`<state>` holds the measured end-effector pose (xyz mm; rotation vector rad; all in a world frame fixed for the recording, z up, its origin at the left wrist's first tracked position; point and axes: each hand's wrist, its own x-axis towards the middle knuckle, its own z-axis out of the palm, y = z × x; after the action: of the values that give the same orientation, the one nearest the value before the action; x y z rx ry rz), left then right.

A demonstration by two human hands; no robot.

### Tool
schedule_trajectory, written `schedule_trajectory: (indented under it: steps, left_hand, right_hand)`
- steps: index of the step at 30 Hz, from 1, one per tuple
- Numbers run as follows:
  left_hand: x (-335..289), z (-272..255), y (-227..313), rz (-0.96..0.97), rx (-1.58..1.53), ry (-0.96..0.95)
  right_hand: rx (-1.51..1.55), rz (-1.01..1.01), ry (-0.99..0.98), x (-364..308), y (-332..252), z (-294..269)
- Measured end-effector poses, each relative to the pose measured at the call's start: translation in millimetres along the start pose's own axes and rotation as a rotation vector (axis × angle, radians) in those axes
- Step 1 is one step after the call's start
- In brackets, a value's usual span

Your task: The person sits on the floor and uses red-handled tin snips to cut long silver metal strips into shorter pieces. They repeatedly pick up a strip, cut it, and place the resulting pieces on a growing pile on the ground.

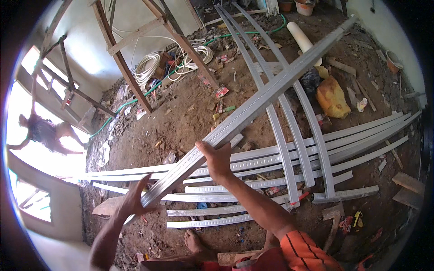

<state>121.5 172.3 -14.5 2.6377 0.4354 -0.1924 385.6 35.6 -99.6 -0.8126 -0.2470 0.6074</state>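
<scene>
A long galvanized metal channel (257, 105) slants across the view, from near me at the lower left up to the far right. My left hand (131, 202) is closed around its near end, thumb on one side and fingers on the other. Farther along, my right hand (218, 161) grips the same channel, its thumb lying on the upper face and the other fingers partly hidden behind it. Beneath it, several pale metal channels (271, 156) lie crosswise on the dirt. Three more strips (318, 144) rest over them, running away from me.
A wooden trestle (118, 58) stands at the far left beside coiled white cable (147, 67) and a green hose (158, 84). A white tube (300, 37), a yellow container (333, 97) and scrap wood lie at right. A person (47, 133) is by the bright opening.
</scene>
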Motion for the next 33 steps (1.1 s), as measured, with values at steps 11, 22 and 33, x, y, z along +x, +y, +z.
schedule_trajectory:
  steps: [11,22,33]
  left_hand:
    - [-330.7,133.9,-37.7,-1.054,0.009,0.192]
    - [-12.8,142.6,-34.7,-0.786,-0.443,0.211]
    - [270.5,205.7,-33.3,-0.535,-1.088,0.415]
  right_hand:
    - [-0.231,0.138,-0.187,68.4,80.1,36.6]
    - [-0.431,0.187,-0.148,162.8,87.2,55.6]
    - [-0.912,0.046,-0.203,19.7,-23.6,-213.4]
